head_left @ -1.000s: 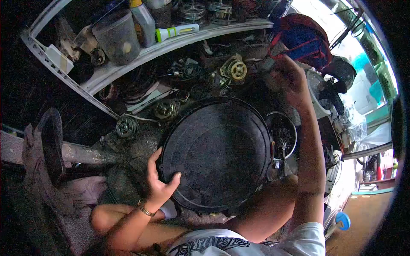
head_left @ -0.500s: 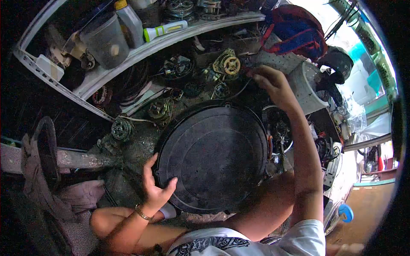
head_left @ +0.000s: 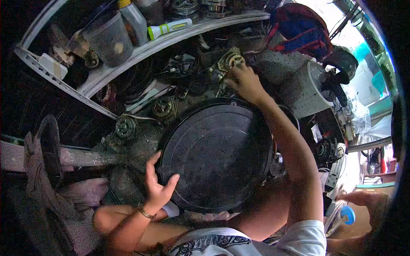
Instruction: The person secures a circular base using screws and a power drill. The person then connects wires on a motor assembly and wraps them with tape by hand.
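Observation:
A large round black lid-like disc (head_left: 215, 158) lies tilted in front of me, over my lap. My left hand (head_left: 160, 187) rests at its lower left rim, thumb over the face and fingers along the outer edge. Beyond the far rim, my right hand (head_left: 245, 83) reaches over the clutter, its fingers bent downward beside a brass-coloured motor part (head_left: 232, 59). The fingertips are dark and blurred, and whether they hold anything is not visible.
A shelf (head_left: 164, 40) bears a clear container (head_left: 109, 40) and a green-white flashlight (head_left: 170, 28). Small motors (head_left: 125, 126) lie below. At right are a white bucket (head_left: 307, 91), a red-blue bag (head_left: 301, 32) and another person's arm (head_left: 367, 198).
My right hand has moved from the bag's side leftward to the brass-coloured part. My left hand stays at the disc's rim. Another person's arm has come into view at the lower right.

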Motion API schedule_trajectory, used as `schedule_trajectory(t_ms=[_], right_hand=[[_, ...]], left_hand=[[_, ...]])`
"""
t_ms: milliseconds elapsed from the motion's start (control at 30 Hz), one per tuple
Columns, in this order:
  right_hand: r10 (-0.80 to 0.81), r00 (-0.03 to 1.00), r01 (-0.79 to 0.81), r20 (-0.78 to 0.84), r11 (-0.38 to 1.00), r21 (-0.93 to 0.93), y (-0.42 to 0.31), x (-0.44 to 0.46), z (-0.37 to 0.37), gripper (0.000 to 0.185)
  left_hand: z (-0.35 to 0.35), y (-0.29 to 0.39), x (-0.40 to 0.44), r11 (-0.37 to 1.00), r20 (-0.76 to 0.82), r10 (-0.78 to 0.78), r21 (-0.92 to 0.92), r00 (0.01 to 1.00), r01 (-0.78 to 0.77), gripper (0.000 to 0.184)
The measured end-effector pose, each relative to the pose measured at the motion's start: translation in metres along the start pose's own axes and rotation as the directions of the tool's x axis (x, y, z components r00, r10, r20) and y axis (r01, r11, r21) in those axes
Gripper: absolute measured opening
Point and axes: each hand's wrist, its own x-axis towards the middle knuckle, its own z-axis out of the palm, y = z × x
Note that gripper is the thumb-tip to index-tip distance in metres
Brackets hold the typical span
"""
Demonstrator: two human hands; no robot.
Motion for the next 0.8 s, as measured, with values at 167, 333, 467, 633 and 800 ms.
schedule_trajectory(t_ms=[167, 333, 467, 633, 800], right_hand=[[0.388, 0.922, -0.280, 0.000, 0.667, 0.690, 0.004, -0.047, -0.051, 0.038], [0.479, 0.855, -0.491, 0.196, 0.630, 0.601, -0.034, -0.145, -0.062, 0.045], [0.522, 0.732, -0.667, 0.439, 0.416, 0.617, -0.036, -0.168, -0.048, 0.048], [0.448, 0.852, -0.483, 0.272, 0.469, 0.740, -0.053, -0.148, -0.043, 0.048], [0.469, 0.821, -0.554, 0.326, 0.514, 0.654, -0.049, -0.135, -0.041, 0.047]], left_hand=[[-0.007, -0.001, -0.004, 0.999, -0.001, -0.033, 0.017, 0.999, 0.033, 0.066], [-0.007, -0.004, -0.009, 1.000, -0.032, -0.029, -0.008, 0.999, 0.029, 0.065], [-0.011, -0.012, -0.010, 1.000, -0.074, -0.025, -0.017, 0.997, 0.023, 0.063], [-0.017, -0.014, -0.007, 0.999, -0.094, -0.033, -0.018, 0.995, 0.032, 0.063], [-0.020, -0.014, -0.008, 1.000, -0.092, -0.022, -0.010, 0.995, 0.021, 0.065]])
